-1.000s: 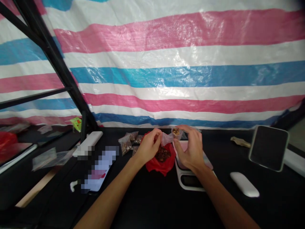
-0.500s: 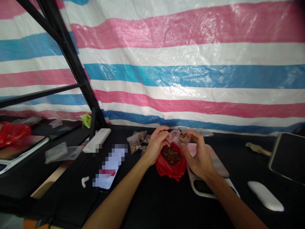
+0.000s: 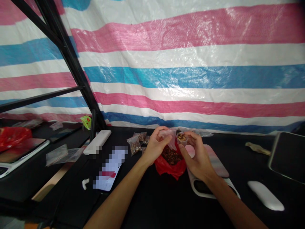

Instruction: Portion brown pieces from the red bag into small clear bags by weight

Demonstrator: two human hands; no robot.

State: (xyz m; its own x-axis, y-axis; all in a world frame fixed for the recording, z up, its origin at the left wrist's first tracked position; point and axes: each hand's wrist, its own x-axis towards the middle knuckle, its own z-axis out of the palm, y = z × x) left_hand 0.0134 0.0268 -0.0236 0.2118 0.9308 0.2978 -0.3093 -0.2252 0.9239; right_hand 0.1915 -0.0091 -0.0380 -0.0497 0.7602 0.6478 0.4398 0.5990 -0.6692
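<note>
- On my head feed, left hand (image 3: 155,146): fingers pinching a thin clear plastic bag (image 3: 170,137), held above the red bag's far part.
- Right hand (image 3: 199,157): fingers gripping a small round clear plastic cup (image 3: 182,142) with yellow-brown pieces (image 3: 182,137) in it.
- Cup sits just right of the clear bag; I can't tell if they touch.
- Open red plastic bag (image 3: 171,170) below both hands, dark brown bits (image 3: 173,156) inside, resting on the black tabletop (image 3: 152,206).
- White-framed scale with a pink-grey plate (image 3: 216,162) just right of it, partly hidden by my right hand and forearm.
- Small clear filled packets (image 3: 134,147) lie left of the red bag.
</note>
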